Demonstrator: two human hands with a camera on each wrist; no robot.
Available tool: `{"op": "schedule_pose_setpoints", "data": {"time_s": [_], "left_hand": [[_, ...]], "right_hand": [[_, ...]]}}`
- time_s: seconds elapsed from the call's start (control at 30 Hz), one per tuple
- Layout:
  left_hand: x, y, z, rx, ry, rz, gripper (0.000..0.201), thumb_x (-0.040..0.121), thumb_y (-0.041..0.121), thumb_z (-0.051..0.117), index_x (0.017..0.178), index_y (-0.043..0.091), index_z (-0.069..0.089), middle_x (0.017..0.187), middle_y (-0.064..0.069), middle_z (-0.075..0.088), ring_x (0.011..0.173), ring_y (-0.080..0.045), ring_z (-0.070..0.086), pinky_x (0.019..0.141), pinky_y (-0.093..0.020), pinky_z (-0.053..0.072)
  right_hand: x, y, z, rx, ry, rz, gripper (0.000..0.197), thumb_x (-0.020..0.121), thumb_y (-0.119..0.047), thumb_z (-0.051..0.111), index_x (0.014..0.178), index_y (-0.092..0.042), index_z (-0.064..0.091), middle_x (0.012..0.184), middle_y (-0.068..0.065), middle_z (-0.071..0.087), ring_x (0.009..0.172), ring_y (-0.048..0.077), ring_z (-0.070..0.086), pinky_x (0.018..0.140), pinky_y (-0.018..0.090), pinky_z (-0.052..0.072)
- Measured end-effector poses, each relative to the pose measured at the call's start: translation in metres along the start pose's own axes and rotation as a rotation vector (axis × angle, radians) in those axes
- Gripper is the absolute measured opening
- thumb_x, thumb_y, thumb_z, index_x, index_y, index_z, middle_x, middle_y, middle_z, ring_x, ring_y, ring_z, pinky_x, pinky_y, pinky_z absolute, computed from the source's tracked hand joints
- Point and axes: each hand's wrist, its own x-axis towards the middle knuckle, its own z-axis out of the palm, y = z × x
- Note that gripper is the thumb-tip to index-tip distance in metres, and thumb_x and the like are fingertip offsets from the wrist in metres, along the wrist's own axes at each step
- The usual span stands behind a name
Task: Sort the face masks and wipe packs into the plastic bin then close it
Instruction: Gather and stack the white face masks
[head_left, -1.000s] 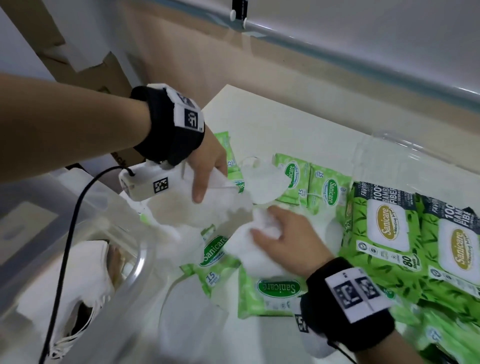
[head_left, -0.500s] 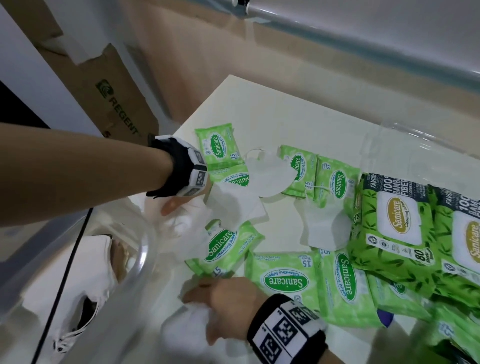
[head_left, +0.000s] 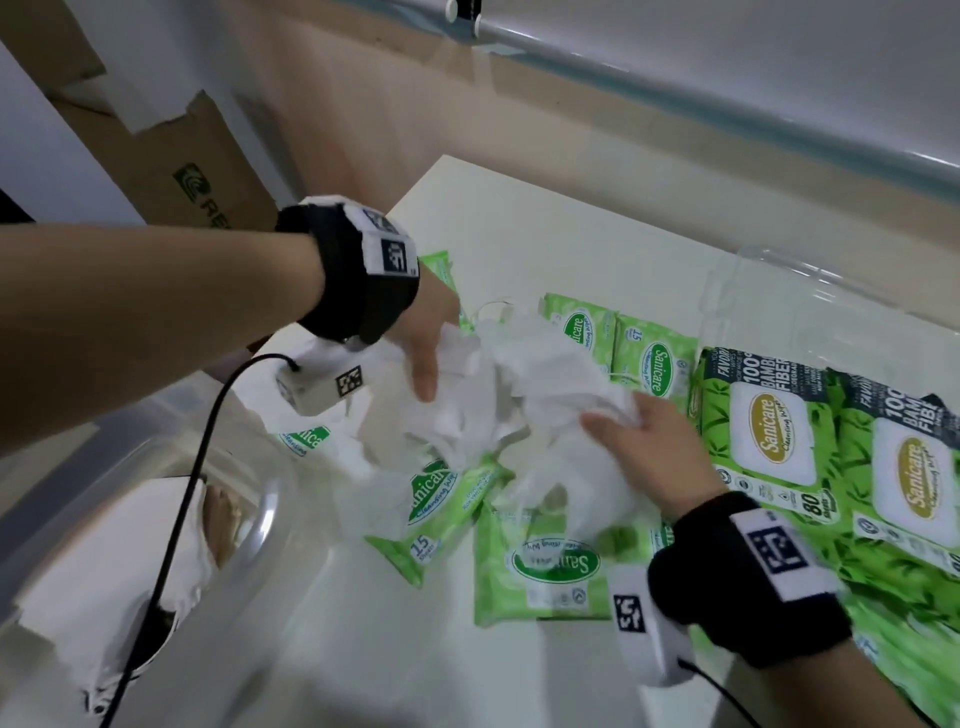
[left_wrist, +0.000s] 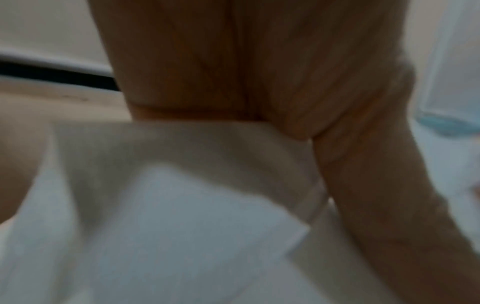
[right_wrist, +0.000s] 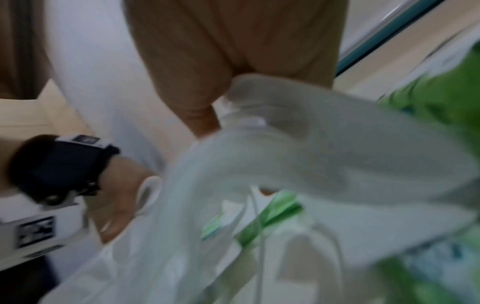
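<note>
Two hands meet over one heap of white face masks (head_left: 524, 395) at the middle of the pale tabletop (head_left: 571, 249). Your left hand (head_left: 423, 338) grips the heap's left side, thumb laid across the top of the fabric; the left wrist view shows the thumb (left_wrist: 376, 195) and palm clamping a folded white mask (left_wrist: 182, 205). Your right hand (head_left: 654, 457) grips the right side of the heap, fingers curled into the white cloth; the right wrist view shows the masks (right_wrist: 311, 154) bunched under the fingers, ear loops hanging.

Container: clear plastic bin (head_left: 249, 525), lower left, open. Contents: white face masks (head_left: 119, 571) stacked inside, seen through the wall. No green pack is visible in it.

Loose stock on the table: small green Sanicare wipe packs marked 15 (head_left: 545, 566), several, lying flat below and behind the heap, some partly covered by masks. Large green Sanicare bamboo-fibre wipe packs marked 80 (head_left: 769, 441), at least two, side by side at the right edge.

Clear plastic lid (head_left: 810, 306), lying on the table behind the large packs.

Brown cardboard box (head_left: 171, 156), upper left, beyond the table.
</note>
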Motion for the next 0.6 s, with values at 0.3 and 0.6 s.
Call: {"op": "schedule_pose_setpoints", "data": {"time_s": [0.3,0.6], "left_hand": [[0.03,0.034,0.028,-0.115,0.179,0.027,0.047,0.065,0.046,0.08,0.092,0.011,0.063,0.079,0.001,0.057,0.08,-0.023,0.056,0.069,-0.025,0.043],[0.033,0.049,0.028,-0.073,0.14,0.054,0.071,0.07,0.031,0.081,0.128,0.005,0.049,0.127,-0.011,0.056,0.109,-0.025,0.054,0.071,-0.027,0.042]], "right_hand": [[0.03,0.044,0.014,-0.574,-0.014,0.083,0.044,0.091,-0.018,0.059,0.131,-0.003,0.046,0.151,0.018,0.024,0.136,0.033,0.03,0.107,0.037,0.03],[0.026,0.041,0.013,-0.514,0.047,0.099,0.052,0.083,-0.014,0.068,0.127,-0.003,0.042,0.12,0.018,0.057,0.111,0.031,0.055,0.082,0.029,0.042]]}}
